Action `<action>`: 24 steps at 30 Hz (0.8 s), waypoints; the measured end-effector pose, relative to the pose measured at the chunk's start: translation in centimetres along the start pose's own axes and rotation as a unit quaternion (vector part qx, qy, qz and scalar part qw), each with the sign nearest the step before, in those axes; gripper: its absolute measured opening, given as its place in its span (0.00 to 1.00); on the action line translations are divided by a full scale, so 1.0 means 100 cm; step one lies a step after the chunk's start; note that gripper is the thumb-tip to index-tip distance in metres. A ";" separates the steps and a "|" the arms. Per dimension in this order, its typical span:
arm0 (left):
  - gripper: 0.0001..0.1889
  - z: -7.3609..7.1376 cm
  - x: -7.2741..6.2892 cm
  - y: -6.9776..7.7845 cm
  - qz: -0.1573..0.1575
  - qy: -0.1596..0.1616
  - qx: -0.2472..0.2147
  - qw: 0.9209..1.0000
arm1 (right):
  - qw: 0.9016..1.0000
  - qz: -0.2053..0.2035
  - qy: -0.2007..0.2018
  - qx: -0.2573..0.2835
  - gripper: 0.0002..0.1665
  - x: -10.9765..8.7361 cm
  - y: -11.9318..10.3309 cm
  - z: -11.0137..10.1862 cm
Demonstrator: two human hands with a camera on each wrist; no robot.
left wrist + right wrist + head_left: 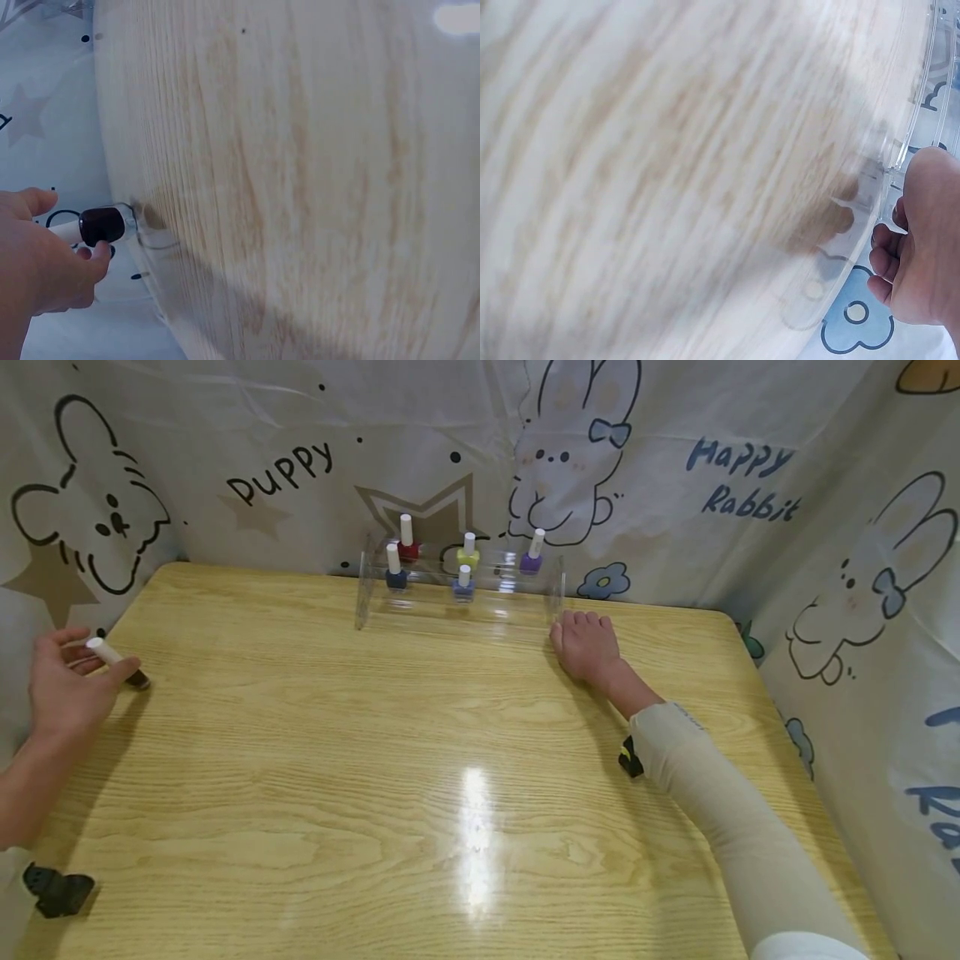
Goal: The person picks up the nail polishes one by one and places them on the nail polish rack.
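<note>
At the table's left edge, my left hand point(71, 685) holds a nail polish bottle point(137, 678) with a white cap and a dark, near-black body. The bottle is tilted, with its cap toward the palm; in the left wrist view its clear base point(129, 221) points at the tabletop. Whether it touches the wood I cannot tell. My right hand point(588, 645), fingers curled, grips the lower right end of a clear two-tier display rack point(363, 593). In the right wrist view the rack's edge point(889, 169) meets the thumb side; the contact is partly hidden.
On the rack stand red point(408, 550), yellow-green point(468, 557) and purple point(531, 562) polish bottles above, dark blue point(396, 578) and periwinkle point(463, 587) ones below. A printed curtain point(420, 435) hangs directly behind the wooden table point(337, 760).
</note>
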State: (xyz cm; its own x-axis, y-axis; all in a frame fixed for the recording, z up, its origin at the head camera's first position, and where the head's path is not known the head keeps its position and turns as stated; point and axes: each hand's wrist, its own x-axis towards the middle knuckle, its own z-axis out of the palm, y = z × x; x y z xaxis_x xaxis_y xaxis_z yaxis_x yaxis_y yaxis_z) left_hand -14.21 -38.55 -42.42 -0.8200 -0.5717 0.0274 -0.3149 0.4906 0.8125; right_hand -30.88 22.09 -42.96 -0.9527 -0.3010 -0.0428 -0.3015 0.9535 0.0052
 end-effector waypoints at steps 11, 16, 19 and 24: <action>0.34 0.008 0.032 -0.041 0.013 0.007 -0.013 1.000 | 1.000 -0.001 0.008 0.005 0.27 -0.001 0.000 0.000; 0.30 0.008 0.018 -0.018 -0.013 0.006 -0.005 1.000 | 1.000 0.000 0.014 0.009 0.27 -0.001 0.000 0.001; 0.29 0.008 0.003 0.003 -0.017 -0.003 0.003 1.000 | 1.000 -0.001 0.017 0.011 0.26 -0.002 0.000 0.001; 0.30 0.009 -0.009 0.017 0.000 -0.014 0.001 1.000 | 1.000 -0.001 0.015 0.005 0.26 0.000 0.000 0.002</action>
State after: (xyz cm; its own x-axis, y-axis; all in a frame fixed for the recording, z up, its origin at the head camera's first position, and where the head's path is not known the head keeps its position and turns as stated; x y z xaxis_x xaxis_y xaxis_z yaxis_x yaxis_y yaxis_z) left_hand -14.47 -36.59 -41.58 -0.8328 -0.5534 0.0109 -0.3165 0.4923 0.8109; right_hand -30.90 22.12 -43.14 -0.9527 -0.3036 -0.0124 -0.3035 0.9528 -0.0051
